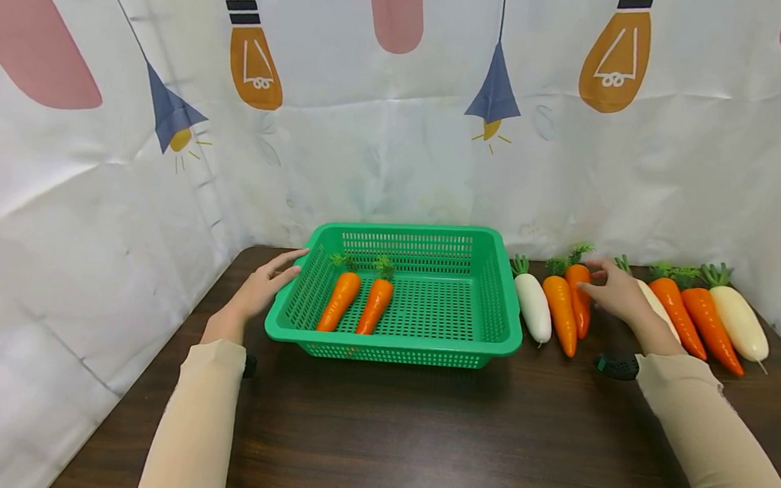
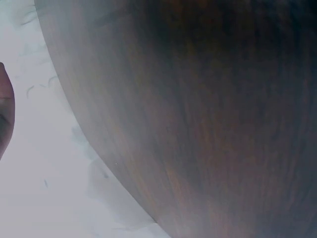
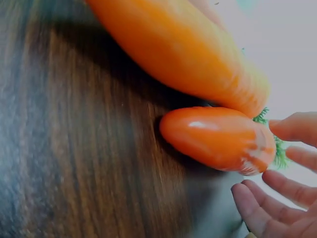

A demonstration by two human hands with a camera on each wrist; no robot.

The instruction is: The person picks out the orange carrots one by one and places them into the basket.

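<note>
Right hand (image 1: 617, 296) spread near carrot (image 3: 215, 139), left hand (image 1: 257, 288) beside basket (image 1: 392, 343), touch unclear

Glossy carrots (image 3: 215, 138), plastic basket (image 1: 392, 343)

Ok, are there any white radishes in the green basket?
No, only two orange carrots lie in the green basket.

Six carrots (image 1: 341, 300), three white radishes (image 1: 533, 307), one green basket (image 1: 392, 343), two hands (image 1: 263, 287).
</note>
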